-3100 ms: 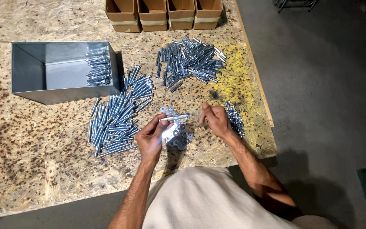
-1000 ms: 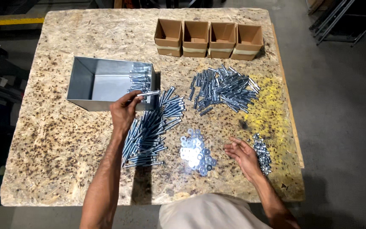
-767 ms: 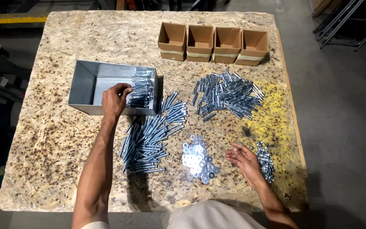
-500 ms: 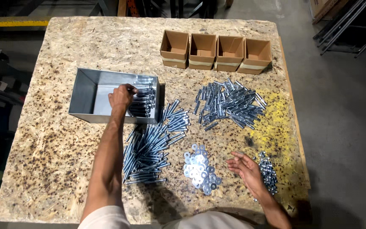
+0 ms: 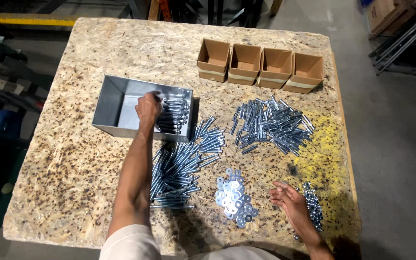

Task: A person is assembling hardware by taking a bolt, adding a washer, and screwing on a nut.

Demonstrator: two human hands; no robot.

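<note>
While the left hand [image 5: 148, 107] reaches closed-fingered into the grey metal bin [image 5: 116, 103] beside its few stacked bolts [image 5: 173, 115], most bolts [image 5: 181, 166] lie outside it and the open, empty right hand [image 5: 289, 200] rests farther off by washers [image 5: 234, 197].

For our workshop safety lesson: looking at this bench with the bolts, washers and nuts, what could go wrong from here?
1. The nuts lie close to the table edge beside the right hand; a nudge might knock some off.
2. The left hand reaches over the metal bin wall; its thin rim could scrape the wrist.
3. The loose bolts beside the washers could roll and mix in.
</note>
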